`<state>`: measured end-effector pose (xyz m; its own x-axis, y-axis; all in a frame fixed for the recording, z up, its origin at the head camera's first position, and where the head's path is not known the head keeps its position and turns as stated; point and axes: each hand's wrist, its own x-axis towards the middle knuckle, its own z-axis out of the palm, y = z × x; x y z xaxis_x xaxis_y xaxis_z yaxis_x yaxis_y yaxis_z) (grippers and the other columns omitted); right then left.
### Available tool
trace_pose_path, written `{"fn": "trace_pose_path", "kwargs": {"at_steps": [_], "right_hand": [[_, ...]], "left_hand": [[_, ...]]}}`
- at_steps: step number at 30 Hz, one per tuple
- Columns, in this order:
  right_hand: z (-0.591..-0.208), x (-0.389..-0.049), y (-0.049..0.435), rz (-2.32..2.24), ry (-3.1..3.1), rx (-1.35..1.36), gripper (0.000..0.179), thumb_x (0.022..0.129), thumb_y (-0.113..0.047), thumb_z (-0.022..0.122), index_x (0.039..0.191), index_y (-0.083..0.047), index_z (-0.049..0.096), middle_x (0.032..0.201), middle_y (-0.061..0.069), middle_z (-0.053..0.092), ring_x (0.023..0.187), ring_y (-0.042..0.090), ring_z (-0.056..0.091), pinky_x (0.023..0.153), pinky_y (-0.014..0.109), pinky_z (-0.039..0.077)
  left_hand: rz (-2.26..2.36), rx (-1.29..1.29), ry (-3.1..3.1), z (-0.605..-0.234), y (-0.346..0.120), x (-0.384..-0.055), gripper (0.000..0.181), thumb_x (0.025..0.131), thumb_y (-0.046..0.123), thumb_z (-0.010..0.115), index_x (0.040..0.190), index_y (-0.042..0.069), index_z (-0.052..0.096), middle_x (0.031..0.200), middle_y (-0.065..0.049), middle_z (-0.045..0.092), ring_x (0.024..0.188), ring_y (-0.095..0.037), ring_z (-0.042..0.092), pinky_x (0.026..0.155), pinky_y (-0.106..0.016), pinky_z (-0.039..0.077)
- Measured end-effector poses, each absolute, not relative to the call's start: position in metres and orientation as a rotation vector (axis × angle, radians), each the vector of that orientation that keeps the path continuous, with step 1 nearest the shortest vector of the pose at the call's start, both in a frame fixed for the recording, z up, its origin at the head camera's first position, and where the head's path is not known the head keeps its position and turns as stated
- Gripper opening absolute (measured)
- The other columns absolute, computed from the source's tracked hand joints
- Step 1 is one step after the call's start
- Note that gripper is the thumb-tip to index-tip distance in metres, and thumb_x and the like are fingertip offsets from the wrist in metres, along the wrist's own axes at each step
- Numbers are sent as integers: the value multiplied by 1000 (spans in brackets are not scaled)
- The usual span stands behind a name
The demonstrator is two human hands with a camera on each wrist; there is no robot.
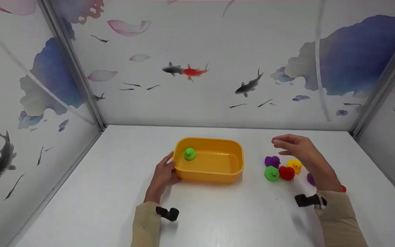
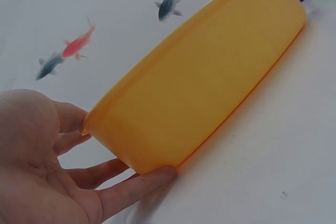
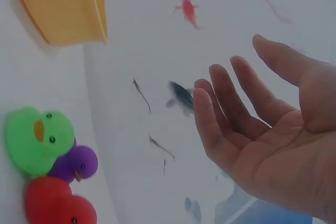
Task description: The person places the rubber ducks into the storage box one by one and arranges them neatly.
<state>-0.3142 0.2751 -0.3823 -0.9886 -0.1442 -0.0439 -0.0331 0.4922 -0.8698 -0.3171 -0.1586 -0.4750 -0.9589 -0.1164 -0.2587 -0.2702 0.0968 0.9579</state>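
Observation:
A yellow plastic basin (image 1: pixel 208 177) stands on the white table, with one green rubber duck (image 1: pixel 189 154) inside near its left end. My left hand (image 1: pixel 163 175) holds the basin's left end. In the left wrist view, its thumb lies low against the wall of the basin (image 2: pixel 205 77) and the other fingers reach round the end. Raised over the table to the right, my right hand (image 1: pixel 295 147) is empty, its fingers loosely bent in the right wrist view. Below it lie a purple duck (image 1: pixel 272 161), a green duck (image 3: pixel 37 135), a red duck (image 1: pixel 286 173) and a yellow duck (image 1: pixel 294 166).
Partly hidden by the right forearm are another purple duck (image 1: pixel 311 179) and a red toy (image 1: pixel 344 188). White panels printed with fish and petals enclose the table (image 1: pixel 218 216) at the back and both sides, with grey metal posts (image 1: pixel 372 82) at the corners.

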Motion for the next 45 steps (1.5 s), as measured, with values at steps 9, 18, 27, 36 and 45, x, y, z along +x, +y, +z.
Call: {"fn": "trace_pose_path", "kwargs": {"at_steps": [9, 18, 27, 36, 45], "right_hand": [[-397, -313, 332, -1580, 2625, -60, 68, 94, -57, 58, 144, -11, 50, 135, -4, 60, 105, -9, 58, 89, 13, 54], [-414, -305, 376, -1703, 2663, 44, 67, 96, -53, 58, 145, -9, 49, 110, -29, 57, 97, -15, 58, 81, 7, 52], [-431, -298, 406, -1648, 2715, 216, 69, 93, -59, 57, 147, -18, 48, 108, -32, 51, 97, -13, 51, 103, 29, 52], [-452, -297, 424, -1618, 2644, 260, 78, 92, -65, 53, 153, -18, 39, 115, -29, 48, 117, 6, 50, 118, 60, 32], [-463, -299, 431, -1561, 2500, 334, 92, 93, -64, 52, 158, -7, 22, 164, 26, 16, 150, 49, 18, 119, 61, 30]], "left_hand": [[2005, -392, 2238, -475, -160, -316, 53, 107, 27, 45, 158, 26, 32, 147, -17, 54, 110, -25, 63, 93, -38, 59], [2034, -365, 2222, -475, -159, -317, 52, 107, 26, 46, 158, 25, 33, 148, -18, 53, 109, -25, 63, 92, -39, 60], [2034, -371, 2219, -476, -158, -317, 52, 107, 27, 45, 158, 26, 32, 149, -16, 53, 109, -25, 64, 91, -38, 60], [2026, -373, 2212, -479, -163, -316, 52, 107, 27, 45, 158, 27, 32, 144, -18, 57, 105, -23, 63, 89, -36, 61], [2025, -378, 2213, -477, -159, -317, 52, 107, 28, 46, 158, 28, 33, 143, -17, 57, 105, -23, 63, 90, -36, 60]]}}
